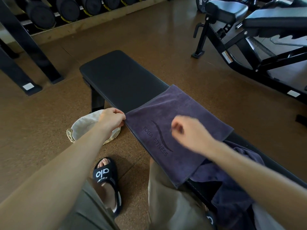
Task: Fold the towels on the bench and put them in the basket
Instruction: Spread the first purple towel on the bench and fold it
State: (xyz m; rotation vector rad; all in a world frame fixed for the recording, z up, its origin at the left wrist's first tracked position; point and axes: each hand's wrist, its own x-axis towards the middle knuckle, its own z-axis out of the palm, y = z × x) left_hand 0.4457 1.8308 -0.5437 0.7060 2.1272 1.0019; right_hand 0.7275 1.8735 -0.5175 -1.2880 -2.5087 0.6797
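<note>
Towel (pixel 174 123) spread flat across bench (pixel 121 77), corner pinched by left hand (pixel 113 119); right hand (pixel 187 131) above it, fingers curled, holding nothing. Best folded with edges matched, then smoothed. More towels (pixel 232 180) heaped nearer. Basket (pixel 79 128) on floor (pixel 149 39) beside bench. Gym room: weights rack (pixel 66 12), machine (pixel 249 39).

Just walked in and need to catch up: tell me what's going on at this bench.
A person is folding towels. A purple towel lies spread flat across the black bench; the left hand pinches its corner at the bench edge, while the right hand hovers over it, fingers curled, blurred. Another crumpled towel waits under the right arm. The lined basket sits on the floor beside the bench.
</note>
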